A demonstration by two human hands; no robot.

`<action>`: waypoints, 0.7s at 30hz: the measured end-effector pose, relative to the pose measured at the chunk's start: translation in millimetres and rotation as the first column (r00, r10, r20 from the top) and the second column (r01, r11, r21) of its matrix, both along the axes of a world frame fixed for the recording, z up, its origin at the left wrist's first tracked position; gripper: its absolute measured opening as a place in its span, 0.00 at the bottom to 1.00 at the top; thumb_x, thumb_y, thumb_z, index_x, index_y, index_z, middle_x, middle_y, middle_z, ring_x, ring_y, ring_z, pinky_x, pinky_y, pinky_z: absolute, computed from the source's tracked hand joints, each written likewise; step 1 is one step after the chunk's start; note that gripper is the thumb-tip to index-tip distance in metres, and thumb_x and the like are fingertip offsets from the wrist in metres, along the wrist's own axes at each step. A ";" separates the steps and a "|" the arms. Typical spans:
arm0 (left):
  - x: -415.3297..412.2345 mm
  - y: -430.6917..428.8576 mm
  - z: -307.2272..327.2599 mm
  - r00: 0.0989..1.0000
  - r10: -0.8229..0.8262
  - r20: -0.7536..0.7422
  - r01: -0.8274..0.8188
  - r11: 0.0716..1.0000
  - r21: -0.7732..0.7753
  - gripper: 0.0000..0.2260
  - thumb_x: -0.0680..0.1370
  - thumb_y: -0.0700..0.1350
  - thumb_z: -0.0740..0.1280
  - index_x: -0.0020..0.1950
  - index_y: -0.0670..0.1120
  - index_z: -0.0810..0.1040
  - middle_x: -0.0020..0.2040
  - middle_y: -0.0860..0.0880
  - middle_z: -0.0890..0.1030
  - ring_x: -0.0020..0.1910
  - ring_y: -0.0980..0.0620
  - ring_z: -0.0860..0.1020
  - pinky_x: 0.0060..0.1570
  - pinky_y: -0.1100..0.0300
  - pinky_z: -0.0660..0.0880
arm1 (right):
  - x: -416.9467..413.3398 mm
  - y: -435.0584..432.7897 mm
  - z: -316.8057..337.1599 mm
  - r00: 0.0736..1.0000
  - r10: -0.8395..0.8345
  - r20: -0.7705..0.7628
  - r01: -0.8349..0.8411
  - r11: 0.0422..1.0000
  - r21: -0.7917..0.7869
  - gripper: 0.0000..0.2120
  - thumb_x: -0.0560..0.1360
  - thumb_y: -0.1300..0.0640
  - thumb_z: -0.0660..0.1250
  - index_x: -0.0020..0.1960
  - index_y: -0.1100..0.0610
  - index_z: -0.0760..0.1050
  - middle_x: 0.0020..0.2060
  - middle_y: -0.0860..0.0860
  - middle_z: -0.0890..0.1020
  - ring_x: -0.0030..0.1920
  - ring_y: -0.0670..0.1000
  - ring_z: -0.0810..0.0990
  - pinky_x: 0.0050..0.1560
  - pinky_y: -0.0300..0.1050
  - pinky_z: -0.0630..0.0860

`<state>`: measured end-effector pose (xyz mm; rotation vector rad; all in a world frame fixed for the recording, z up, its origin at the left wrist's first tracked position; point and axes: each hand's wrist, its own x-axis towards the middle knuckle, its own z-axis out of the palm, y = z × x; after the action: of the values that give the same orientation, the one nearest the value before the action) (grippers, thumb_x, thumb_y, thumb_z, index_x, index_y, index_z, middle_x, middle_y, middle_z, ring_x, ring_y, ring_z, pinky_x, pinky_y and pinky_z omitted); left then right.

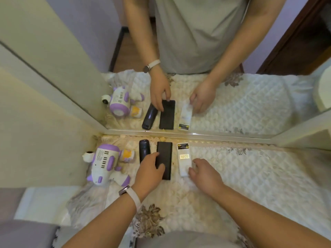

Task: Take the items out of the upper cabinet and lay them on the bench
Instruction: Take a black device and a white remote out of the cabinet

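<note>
Quilted cream bench cover [250,176] is carrying everything: the left hand [151,167] is gripping a flat black rectangular slab [165,151] lying on it, curling round the slab's edges. Just left of this grip a rounded black remote [144,149] is lying; rightward, the right hand [204,173] is touching a white plastic remote [183,158], pinching or not I cannot tell.

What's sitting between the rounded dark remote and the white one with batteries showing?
Between the dark remote and the white remote lies a flat black slab, gripped by the left hand, seen in the head view.
</note>
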<state>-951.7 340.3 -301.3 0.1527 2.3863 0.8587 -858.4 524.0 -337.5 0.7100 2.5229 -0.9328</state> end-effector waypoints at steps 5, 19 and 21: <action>27.1 -5.8 33.0 0.983 0.045 -0.181 -0.049 0.999 -0.019 0.21 0.79 0.46 0.65 0.72 0.46 0.70 0.67 0.47 0.75 0.65 0.49 0.73 0.59 0.61 0.67 | 11.9 14.8 25.2 0.960 0.261 -0.096 -0.246 0.958 0.150 0.22 0.80 0.44 0.55 0.70 0.52 0.68 0.61 0.50 0.75 0.59 0.52 0.74 0.52 0.48 0.75; 164.3 -56.6 109.5 0.716 -0.217 -0.663 -0.132 0.891 -0.434 0.18 0.75 0.52 0.62 0.62 0.47 0.78 0.57 0.46 0.80 0.55 0.44 0.78 0.52 0.50 0.75 | 17.1 -19.6 108.5 0.420 0.836 -0.353 -0.675 0.548 0.494 0.23 0.77 0.43 0.55 0.64 0.53 0.75 0.61 0.51 0.78 0.60 0.55 0.75 0.57 0.51 0.73; 187.0 -71.2 117.0 0.701 -0.185 -0.689 -0.203 0.874 -0.441 0.18 0.76 0.52 0.62 0.63 0.47 0.78 0.57 0.47 0.80 0.56 0.45 0.78 0.55 0.50 0.73 | 22.9 -41.7 119.8 0.331 0.864 -0.380 -0.702 0.494 0.512 0.23 0.75 0.43 0.55 0.62 0.53 0.77 0.58 0.51 0.79 0.57 0.55 0.77 0.53 0.51 0.75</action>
<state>-764.7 269.1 -184.3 0.3186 3.2662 0.1342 -835.5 482.2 -217.7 -0.9843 2.9654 -0.4502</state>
